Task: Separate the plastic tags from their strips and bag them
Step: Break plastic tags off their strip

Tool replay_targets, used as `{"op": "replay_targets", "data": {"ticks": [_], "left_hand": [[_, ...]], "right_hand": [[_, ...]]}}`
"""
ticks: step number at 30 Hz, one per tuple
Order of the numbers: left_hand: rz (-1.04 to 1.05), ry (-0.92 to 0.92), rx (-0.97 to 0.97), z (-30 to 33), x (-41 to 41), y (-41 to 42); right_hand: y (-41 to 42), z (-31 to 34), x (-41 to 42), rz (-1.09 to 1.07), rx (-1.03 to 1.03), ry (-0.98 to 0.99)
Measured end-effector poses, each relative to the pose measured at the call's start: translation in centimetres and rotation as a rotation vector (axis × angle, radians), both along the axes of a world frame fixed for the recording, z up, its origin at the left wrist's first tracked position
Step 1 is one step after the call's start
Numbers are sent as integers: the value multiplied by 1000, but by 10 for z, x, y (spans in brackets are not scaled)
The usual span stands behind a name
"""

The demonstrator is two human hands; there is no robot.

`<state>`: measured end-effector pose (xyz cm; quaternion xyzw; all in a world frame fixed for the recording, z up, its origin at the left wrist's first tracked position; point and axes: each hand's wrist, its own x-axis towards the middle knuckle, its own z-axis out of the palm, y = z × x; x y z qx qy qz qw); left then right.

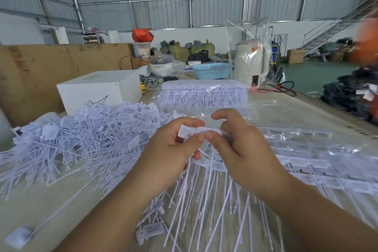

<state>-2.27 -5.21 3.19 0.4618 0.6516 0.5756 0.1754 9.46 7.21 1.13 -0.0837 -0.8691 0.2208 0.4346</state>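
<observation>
Pile [86, 139] of loose tags at the table's left edge, heads and tails every way; one stray tag [19, 235] lies near the front-left corner.

Left hand [171, 149]: thumb and forefinger pinch the left end of the strip [199, 131], other fingers curled under it, some tails caught in the palm.

The strip is held up over the table's [51, 200] middle, between the two hands. Its long axis runs left to right, nearly level; the tails [204, 200] hang off it toward the front edge and fan out there.

Right hand [241, 145]: thumb and fingertips pinch the same strip just beside the left thumb (the two thumbs almost touch). Forefinger lifted, curled above.

Both hands are equally near, so the split point sits in the short stretch of strip between the pinches. Judgement: the next move is a twist or pull across that axis, one tag head coming off at the joint.

Clear bags [306, 149] with packed tags lie toward the right edge, nearer the right hand. A bagged bundle of strips [204, 92] sits toward the far edge.
</observation>
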Motion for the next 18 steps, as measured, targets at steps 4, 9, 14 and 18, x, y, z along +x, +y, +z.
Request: {"op": "replay_targets", "data": {"ticks": [4,9,14,18], "left_hand": [[-6,-25,-11,-3,-4,0],[69,44,3,-6,-7,2],[177,91,81,-5,-9,1],[184,171,114,-4,-7,0]], "right_hand": [[-2,-3,-5,11,-40,30],[-1,-3,-9,-121,-85,80],[7,6,-2,-244,-74,170],[2,16,7,-123,-64,205]]}}
